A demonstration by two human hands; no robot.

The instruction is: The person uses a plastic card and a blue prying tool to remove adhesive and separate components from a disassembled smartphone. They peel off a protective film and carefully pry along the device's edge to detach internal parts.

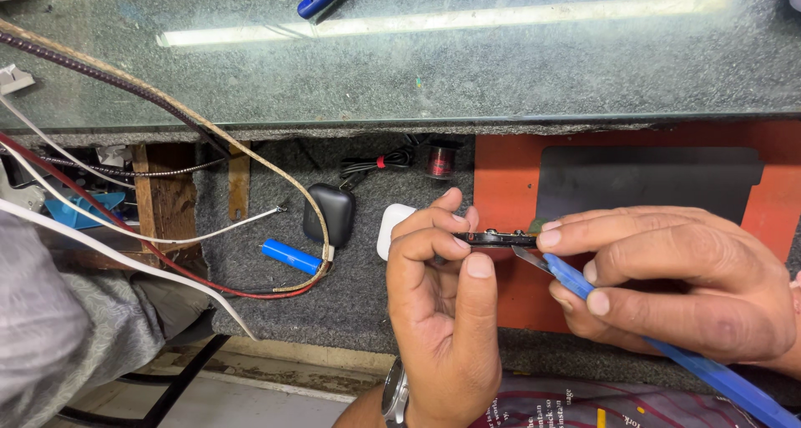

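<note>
Head view. The left hand [442, 286] is rising from 6 o'clock, fingers curled shut and pinching one end of a small dark flat part [499, 239] between thumb and fingertips, at the centre of the frame. The right hand [667, 278] is coming in from 3 o'clock, its index finger pressing on the other end of the same part while the remaining fingers are closing round a blue-handled tool [692, 365]. The tool's metal tip is lying just under the part, touching it or very nearly; the exact contact is hard to make out. The handle is running off toward 5 o'clock.

Both hands are hovering over a grey felt shelf [275, 303] below a glass worktop [501, 69]. An orange mat [505, 186] carrying a black sheet [647, 182] is sitting behind the hands, toward 2 o'clock. At 9 o'clock from the part, a blue cylindrical cell [290, 255] is lying on the felt, with a black rounded case [329, 214] just above it and a white case [390, 228] partly hidden behind the left hand. Braided and coloured cables [167, 111] are trailing in from 10 o'clock. A wristwatch [395, 395] is showing on the left wrist.
</note>
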